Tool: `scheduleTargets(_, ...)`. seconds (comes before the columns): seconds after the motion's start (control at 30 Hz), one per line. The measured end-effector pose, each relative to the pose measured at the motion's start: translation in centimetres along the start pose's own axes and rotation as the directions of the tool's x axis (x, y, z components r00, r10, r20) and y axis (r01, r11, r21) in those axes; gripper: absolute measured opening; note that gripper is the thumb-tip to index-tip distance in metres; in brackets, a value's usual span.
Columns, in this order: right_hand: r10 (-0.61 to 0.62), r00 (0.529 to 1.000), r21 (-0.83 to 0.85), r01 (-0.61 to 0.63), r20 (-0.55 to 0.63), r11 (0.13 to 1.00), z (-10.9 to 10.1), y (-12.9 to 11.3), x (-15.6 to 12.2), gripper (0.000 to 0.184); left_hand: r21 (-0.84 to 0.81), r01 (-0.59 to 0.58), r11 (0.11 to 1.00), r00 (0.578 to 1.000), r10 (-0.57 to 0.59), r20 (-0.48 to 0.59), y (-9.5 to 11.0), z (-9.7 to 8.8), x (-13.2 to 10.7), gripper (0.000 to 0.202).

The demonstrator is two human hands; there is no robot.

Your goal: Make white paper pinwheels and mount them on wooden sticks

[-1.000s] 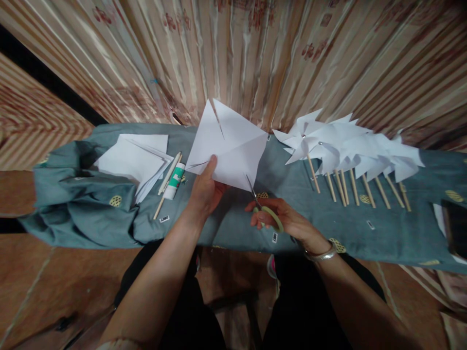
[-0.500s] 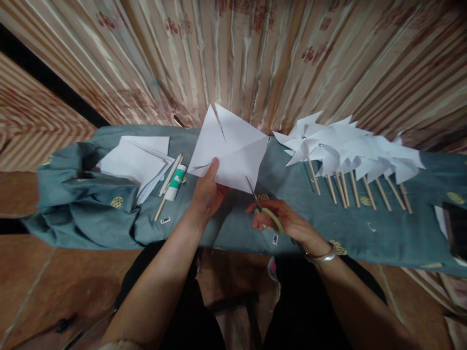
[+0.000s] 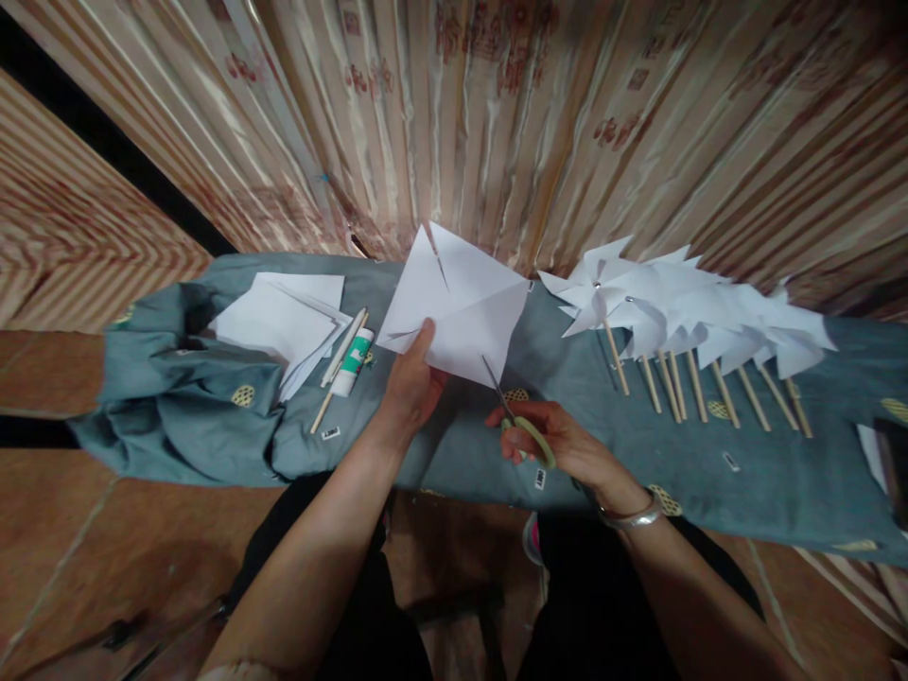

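Note:
My left hand (image 3: 413,383) pinches a white square sheet of paper (image 3: 468,303) by its near left edge, thumb on top. Slits run inward from the sheet's far corner and its left corner. In my right hand (image 3: 546,435) is a pair of scissors (image 3: 529,437) with pale green handles, my fingers through the loops. The blades lie at the sheet's near right corner, one of them over the paper. Whether they have cut into that corner is hard to make out.
Several white paper pinwheels (image 3: 709,303) on wooden sticks lie overlapped at the right. To the left are a stack of white paper (image 3: 276,317), a green and white glue stick (image 3: 353,362) and thin sticks (image 3: 330,395). A grey-green cloth (image 3: 638,473) covers the narrow table, with a curtain (image 3: 454,123) behind.
The whole scene has shifted slightly right and down as my head moved. Both hands, the paper and the scissors keep nearly the same places relative to each other.

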State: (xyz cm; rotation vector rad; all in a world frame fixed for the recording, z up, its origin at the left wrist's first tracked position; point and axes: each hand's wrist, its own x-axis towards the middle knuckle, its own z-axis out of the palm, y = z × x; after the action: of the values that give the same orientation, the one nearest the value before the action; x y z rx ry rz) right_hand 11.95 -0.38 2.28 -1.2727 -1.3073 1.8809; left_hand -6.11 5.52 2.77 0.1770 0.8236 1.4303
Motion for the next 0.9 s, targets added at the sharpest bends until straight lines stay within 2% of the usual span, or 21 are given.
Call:
scheduleTargets(0.23, 0.015, 1.0, 0.069, -0.016, 0.004, 0.997, -0.05, 0.67, 0.25, 0.048, 0.045, -0.025, 0.999, 1.0, 0.025, -0.005, 0.2, 0.26, -0.25, 0.019)
scheduleTargets(0.5, 0.036, 0.999, 0.099, -0.035, -0.007, 0.994, -0.03, 0.63, 0.24, 0.045, -0.016, -0.001, 1.0, 1.0, 0.001, 0.001, 0.12, 0.09, -0.04, 0.034)
scheduleTargets(0.63, 0.069, 0.998, 0.102, -0.068, -0.008, 0.992, 0.03, 0.35, 0.25, 0.045, -0.011, -0.008, 1.0, 1.0, 0.009, 0.015, 0.14, -0.02, 0.0, 0.032)
scheduleTargets(0.9, 0.076, 0.997, 0.081, -0.073, -0.031, 0.994, 0.16, -0.07, 0.15, 0.049, 0.016, 0.023, 1.0, 0.999, -0.022, -0.024, -0.13, 0.48, -0.49, 0.025)
